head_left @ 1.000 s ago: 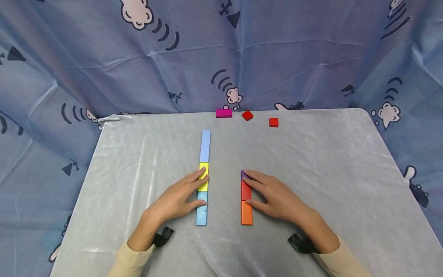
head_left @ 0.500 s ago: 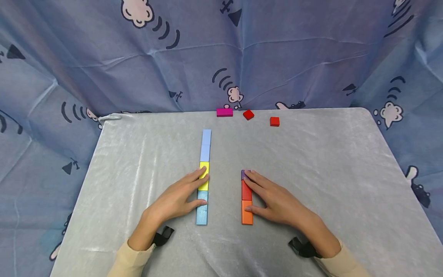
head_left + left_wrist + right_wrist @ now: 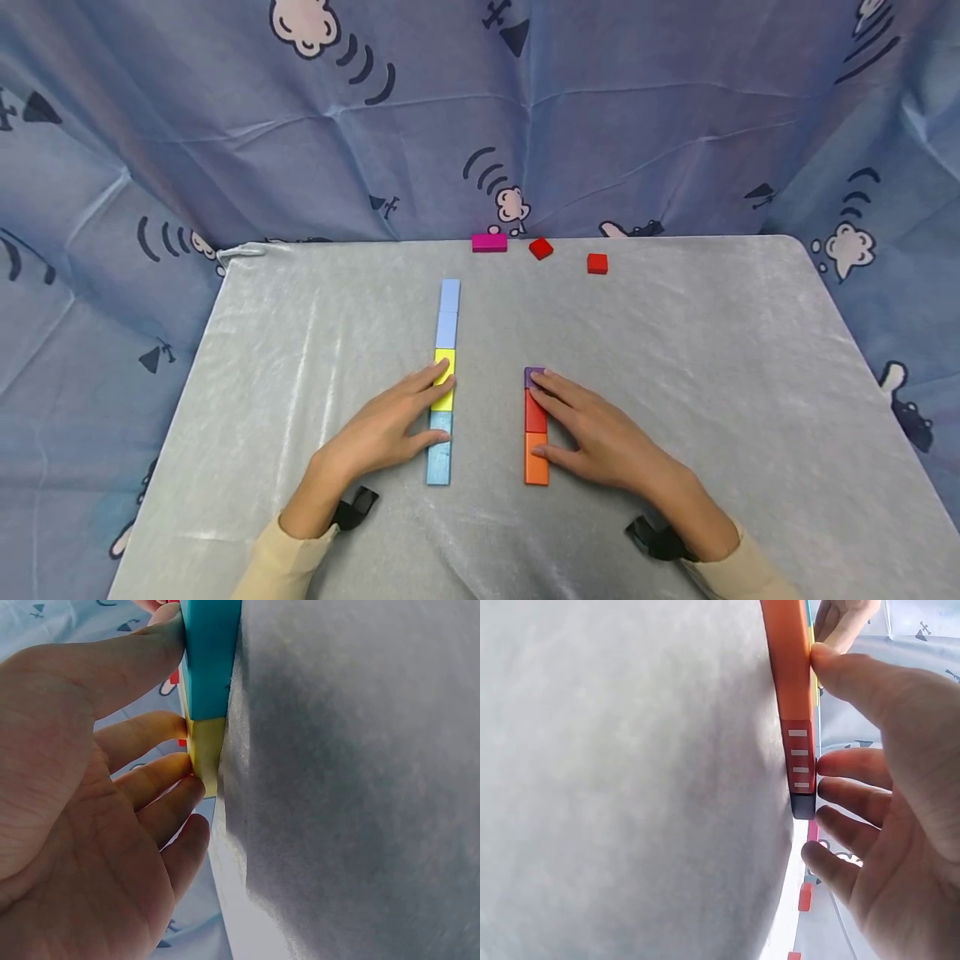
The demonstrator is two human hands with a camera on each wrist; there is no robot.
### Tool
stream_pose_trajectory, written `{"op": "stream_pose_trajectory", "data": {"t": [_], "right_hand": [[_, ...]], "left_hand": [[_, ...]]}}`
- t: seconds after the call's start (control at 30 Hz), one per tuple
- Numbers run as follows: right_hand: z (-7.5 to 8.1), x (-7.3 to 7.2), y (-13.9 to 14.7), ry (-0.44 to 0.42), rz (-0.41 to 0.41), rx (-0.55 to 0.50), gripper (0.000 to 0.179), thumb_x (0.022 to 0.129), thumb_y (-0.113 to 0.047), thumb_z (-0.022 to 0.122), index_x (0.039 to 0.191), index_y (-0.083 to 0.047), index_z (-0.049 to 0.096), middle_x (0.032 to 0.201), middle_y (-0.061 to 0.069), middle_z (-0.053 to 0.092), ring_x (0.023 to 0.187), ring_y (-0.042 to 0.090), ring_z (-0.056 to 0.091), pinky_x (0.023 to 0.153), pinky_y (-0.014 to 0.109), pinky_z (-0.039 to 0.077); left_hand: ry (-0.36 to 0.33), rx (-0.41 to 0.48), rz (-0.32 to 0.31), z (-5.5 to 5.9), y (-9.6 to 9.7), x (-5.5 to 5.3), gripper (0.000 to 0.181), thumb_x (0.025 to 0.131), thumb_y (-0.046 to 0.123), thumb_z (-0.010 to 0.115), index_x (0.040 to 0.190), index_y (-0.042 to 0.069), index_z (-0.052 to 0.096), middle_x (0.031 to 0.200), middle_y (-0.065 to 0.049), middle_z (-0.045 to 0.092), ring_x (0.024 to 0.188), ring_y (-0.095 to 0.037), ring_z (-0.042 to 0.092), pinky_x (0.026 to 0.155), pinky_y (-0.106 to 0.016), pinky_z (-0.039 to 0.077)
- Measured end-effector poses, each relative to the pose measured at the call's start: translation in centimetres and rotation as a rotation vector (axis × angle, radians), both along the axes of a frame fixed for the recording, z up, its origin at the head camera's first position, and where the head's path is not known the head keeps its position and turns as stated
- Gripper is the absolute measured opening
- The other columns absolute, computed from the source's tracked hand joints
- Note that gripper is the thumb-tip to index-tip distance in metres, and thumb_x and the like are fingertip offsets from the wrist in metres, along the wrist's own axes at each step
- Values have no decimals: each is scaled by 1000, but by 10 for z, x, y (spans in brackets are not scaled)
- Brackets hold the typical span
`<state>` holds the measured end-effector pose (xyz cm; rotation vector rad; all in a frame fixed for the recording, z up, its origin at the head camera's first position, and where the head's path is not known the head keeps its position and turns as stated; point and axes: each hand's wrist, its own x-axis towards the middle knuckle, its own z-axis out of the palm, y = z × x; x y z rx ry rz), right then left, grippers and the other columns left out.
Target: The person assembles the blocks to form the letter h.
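Note:
My left hand (image 3: 382,427) rests its fingertips on a row of flat blocks, its fingers extended. Two fingers touch the yellow block (image 3: 442,404), and the thumb lies on the teal block (image 3: 210,664). Two light blue blocks (image 3: 446,331) continue that row toward the back. Over a shorter row, my right hand (image 3: 600,432) has its thumb on the orange block (image 3: 789,667). Its other fingertips lie at the red block (image 3: 535,418) and the small purple block (image 3: 532,372). White marks show on the red block's side in the right wrist view.
Along the far table edge lie a magenta block (image 3: 489,242) and two small red blocks, one turned askew (image 3: 541,248) and one square-on (image 3: 597,264). A patterned blue curtain (image 3: 420,150) hangs behind the grey cloth-covered table (image 3: 720,358).
My right thumb has slid a little toward me along the orange block. My left hand and both rows of blocks keep their places; the head view shifts slightly.

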<state>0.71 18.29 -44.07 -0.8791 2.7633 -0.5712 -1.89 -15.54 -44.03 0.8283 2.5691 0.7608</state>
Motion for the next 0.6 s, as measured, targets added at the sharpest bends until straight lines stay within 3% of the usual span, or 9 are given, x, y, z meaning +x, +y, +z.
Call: {"op": "stream_pose_trajectory", "data": {"t": [0.6], "right_hand": [[-3, 1, 2, 52, 22, 12, 77, 94, -45, 79, 156, -8, 53, 167, 10, 46, 153, 31, 48, 123, 53, 46]], "left_hand": [[4, -39, 13, 3, 5, 0, 80, 96, 32, 79, 162, 7, 43, 175, -13, 29, 163, -33, 31, 132, -52, 32]]}}
